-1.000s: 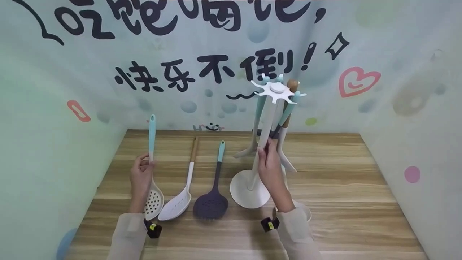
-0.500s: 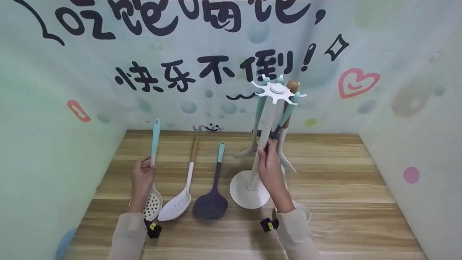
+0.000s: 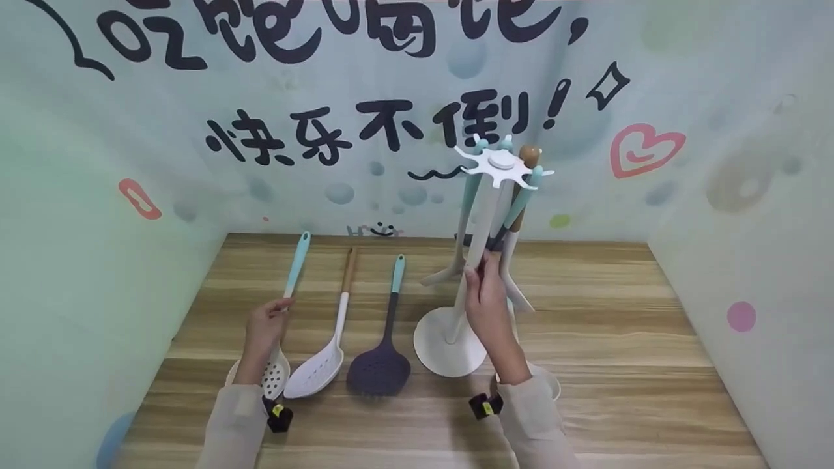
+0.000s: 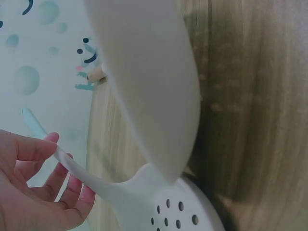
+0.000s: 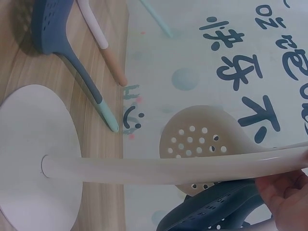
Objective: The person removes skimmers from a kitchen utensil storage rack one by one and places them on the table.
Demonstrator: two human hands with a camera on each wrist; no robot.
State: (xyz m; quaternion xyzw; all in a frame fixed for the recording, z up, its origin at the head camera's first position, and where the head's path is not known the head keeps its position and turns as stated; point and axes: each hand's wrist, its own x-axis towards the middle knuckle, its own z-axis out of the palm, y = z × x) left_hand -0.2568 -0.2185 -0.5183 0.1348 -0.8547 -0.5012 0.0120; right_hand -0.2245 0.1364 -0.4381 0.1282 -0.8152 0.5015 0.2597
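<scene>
While the right hand (image 3: 487,299) grasps the pole of the stand (image 3: 481,225), the left hand (image 3: 263,332) pinches the skimmer (image 3: 298,264) by its handle. The skimmer is well to the left of the stand, perforated bowl low, turquoise end tilted upward; whether the bowl touches the worktop (image 3: 625,326) cannot be determined. The spoon (image 3: 319,370), white with a brown handle, lies left of the stand, next to the skimmer. The turner (image 3: 380,371), dark with a turquoise end, lies near the stand's base, on its left. Several utensils (image 3: 518,210) hang from the stand's hooks.
</scene>
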